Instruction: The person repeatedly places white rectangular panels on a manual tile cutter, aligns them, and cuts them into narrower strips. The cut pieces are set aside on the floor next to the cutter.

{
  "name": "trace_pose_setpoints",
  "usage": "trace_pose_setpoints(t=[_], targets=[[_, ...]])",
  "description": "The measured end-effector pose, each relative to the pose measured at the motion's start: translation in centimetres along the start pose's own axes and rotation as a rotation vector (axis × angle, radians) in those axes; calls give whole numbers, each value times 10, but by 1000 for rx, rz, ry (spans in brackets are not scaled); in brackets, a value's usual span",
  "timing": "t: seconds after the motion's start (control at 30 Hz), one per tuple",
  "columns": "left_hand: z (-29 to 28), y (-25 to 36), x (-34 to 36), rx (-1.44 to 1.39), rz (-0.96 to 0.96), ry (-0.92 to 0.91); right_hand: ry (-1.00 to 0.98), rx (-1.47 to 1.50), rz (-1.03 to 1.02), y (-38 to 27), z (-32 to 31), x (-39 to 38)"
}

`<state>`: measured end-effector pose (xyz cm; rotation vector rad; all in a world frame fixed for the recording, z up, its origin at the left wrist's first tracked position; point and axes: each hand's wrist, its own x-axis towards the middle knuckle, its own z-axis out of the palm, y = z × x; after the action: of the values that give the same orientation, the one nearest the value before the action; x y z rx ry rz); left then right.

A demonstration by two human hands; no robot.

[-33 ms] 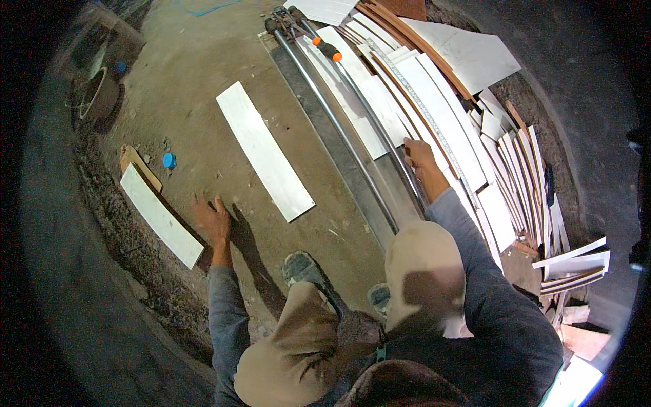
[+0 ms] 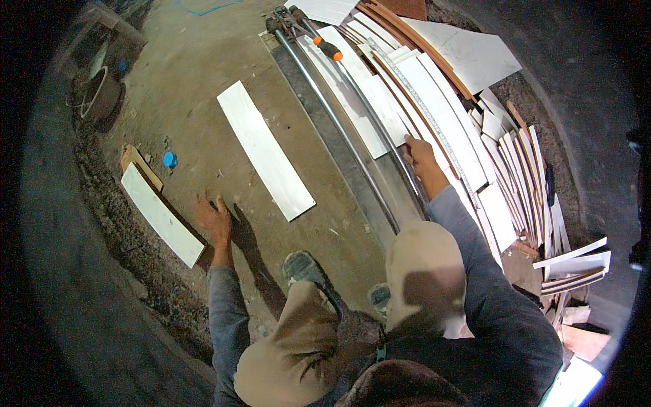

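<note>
My left hand (image 2: 215,218) is open, fingers spread, over the dirt floor beside a white tile strip (image 2: 163,216). Another white tile strip (image 2: 266,150) lies flat on the floor between that hand and a manual tile cutter (image 2: 337,125). The cutter has two long metal rails and a black handle with orange ends (image 2: 328,49) near its far end. My right hand (image 2: 422,161) is closed, its fingers at the near corner of a white tile piece (image 2: 385,112) lying under the right rail. Its fingertips are partly hidden.
Cut white tile strips (image 2: 447,115) lie stacked along the cutter's right side, with more leaning pieces (image 2: 522,176) beyond. A large tile offcut (image 2: 468,54) lies at far right. A blue cap (image 2: 169,160) and a bucket (image 2: 102,95) are at left. My shoe (image 2: 305,268) stands near the middle strip.
</note>
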<state>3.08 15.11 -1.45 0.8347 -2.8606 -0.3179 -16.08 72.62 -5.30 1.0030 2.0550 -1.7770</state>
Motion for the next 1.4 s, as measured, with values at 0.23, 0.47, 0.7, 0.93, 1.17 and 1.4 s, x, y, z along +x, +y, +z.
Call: trace_pose_setpoints(t=[0.23,0.47,0.7,0.93,1.17,1.4], targets=[[28,52,-33,-256,361,207,16,170,70,-3,8,-7],[55,161,-82,-249,847,-345,27,446,130,-1,-5,-16],[67,156,-98,47,898,-447,-89,737,-35,-8,-42,-47],[66,147,-98,39,923,-437,42,371,-334,-39,-52,-63],[70,146,-99,-16,896,-449,154,270,-513,-68,-45,-93],[39,187,-77,-117,942,-454,262,339,-617,-76,-72,-116]])
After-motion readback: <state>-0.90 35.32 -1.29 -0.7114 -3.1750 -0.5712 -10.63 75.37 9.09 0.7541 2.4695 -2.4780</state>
